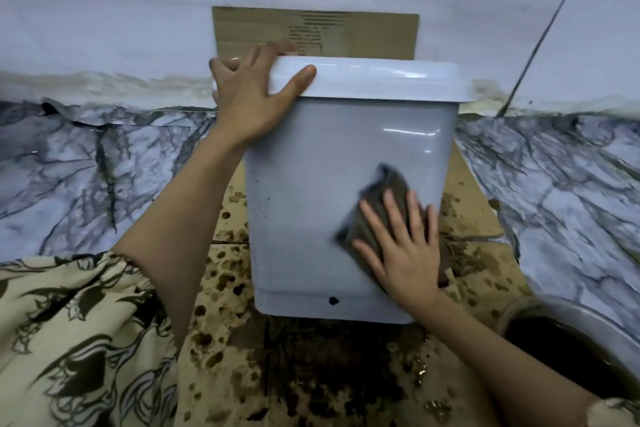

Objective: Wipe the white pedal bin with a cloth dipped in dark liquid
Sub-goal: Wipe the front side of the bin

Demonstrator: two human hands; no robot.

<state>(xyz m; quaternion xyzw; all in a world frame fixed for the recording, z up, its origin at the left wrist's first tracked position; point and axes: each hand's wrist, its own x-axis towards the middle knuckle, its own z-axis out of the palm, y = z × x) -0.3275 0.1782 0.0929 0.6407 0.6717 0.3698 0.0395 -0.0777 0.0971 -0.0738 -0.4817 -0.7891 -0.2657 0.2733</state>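
The white pedal bin (311,177) stands in the middle on stained cardboard, its lid closed and its near face towards me. Small dark specks dot its left side and one dark spot sits near its base. My left hand (252,94) grips the lid's left corner, thumb along the front rim and fingers over the top. My right hand (401,246) lies flat with straight fingers on a dark wet cloth (377,204), pressing it against the lower right of the bin's face. The cloth looks blurred.
A bowl of dark liquid (575,347) sits at the lower right. Cardboard (242,357) spattered with brown drops covers the floor under the bin, and another cardboard sheet (363,35) leans on the white wall behind. Marble-patterned flooring (86,177) lies on both sides.
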